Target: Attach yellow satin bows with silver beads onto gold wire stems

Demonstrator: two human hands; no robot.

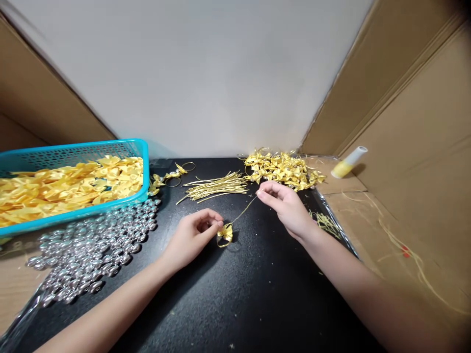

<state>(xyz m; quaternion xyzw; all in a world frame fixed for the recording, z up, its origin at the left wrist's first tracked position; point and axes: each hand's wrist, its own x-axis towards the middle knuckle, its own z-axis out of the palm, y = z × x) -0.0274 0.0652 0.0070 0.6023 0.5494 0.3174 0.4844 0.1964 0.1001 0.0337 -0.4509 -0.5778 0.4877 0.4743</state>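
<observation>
Forearms (349,279) extend forward, left hand (193,236) pinching yellow bow (225,232), right hand (285,206) its cord (244,211).

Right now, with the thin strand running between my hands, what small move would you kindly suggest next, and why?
I'd probably steady the yellow bow with the left hand and gently draw the thin strand tauter with the right hand: one hand is at the bow, the other pinches the strand, and it curves slightly between them.
</observation>
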